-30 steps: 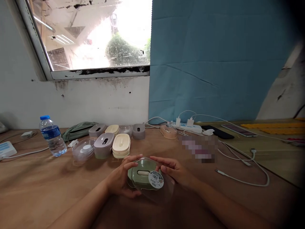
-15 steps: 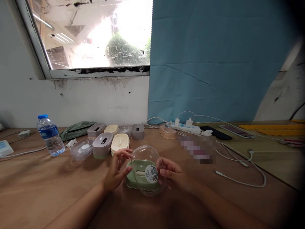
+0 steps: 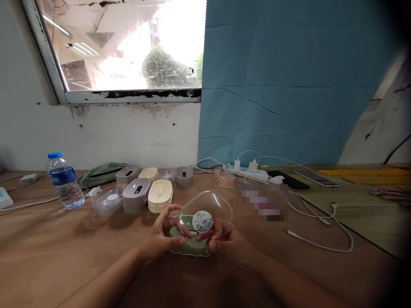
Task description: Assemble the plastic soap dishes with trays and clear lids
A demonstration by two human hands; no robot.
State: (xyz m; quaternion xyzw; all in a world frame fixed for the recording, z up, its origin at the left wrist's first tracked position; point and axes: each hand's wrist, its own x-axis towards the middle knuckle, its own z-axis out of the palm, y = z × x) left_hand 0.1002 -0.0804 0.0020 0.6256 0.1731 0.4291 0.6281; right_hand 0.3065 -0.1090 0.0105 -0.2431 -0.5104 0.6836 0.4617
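Observation:
A clear plastic cover (image 3: 218, 204) with a round printed sticker is tilted up in front of me, held between both hands. My left hand (image 3: 165, 231) grips its left edge, thumb in front and fingers behind. My right hand (image 3: 224, 239) pinches its lower right edge near the sticker. Directly behind and below it, a green oval container (image 3: 192, 248) with a slot in its top and a wavy rim rests on the table, partly seen through the clear plastic.
Beyond my left hand stand lilac slotted containers (image 3: 137, 194), cream containers (image 3: 160, 194) and clear plastic covers (image 3: 107, 199). A water bottle (image 3: 65, 182) is at left. A peach container (image 3: 224, 177), a power strip (image 3: 255, 172), phones (image 3: 316, 178) and white cables (image 3: 321, 246) lie to the right.
The clear cover has turned and tipped, so its wide outline now leans to the right. My left hand has closed in on its edge, and my right hand has shifted lower.

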